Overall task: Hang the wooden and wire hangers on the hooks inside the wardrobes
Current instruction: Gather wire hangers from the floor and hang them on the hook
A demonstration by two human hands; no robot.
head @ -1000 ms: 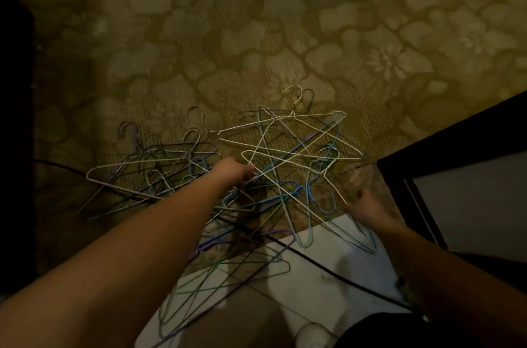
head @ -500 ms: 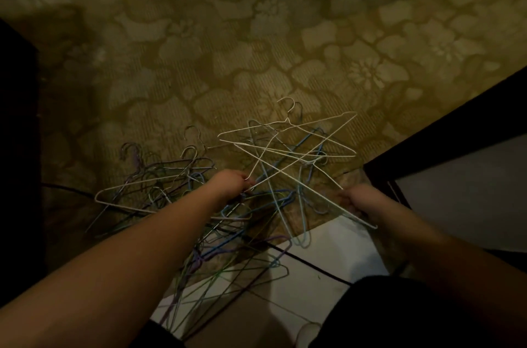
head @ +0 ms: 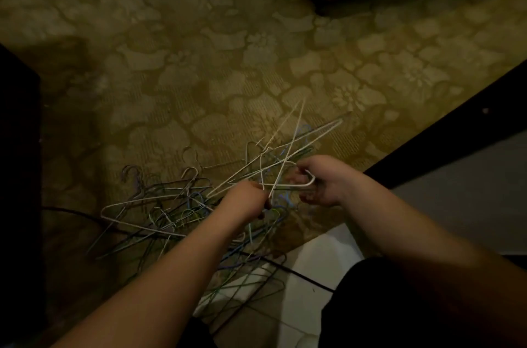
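- Wire hangers (head: 273,165), a lifted white bunch, sit crossed between both hands just above the carpet (head: 199,76); the left hand (head: 246,199) has its grip curled round their wires, and the right hand (head: 322,181) pinches a bent corner.
- Crossed frames may lock together if pulled apart.
- Loose pile (head: 159,213) on the carpet could snag and drag up.
- Dark cable (head: 299,275) beneath might catch.

The wire hangers (head: 182,213) are thin metal, some with a white coating and some with a blue or green one, all matt. The carpet (head: 199,76) looks like woven cloth with a rough flower pattern. The near floor tile (head: 319,250) is smooth and pale.
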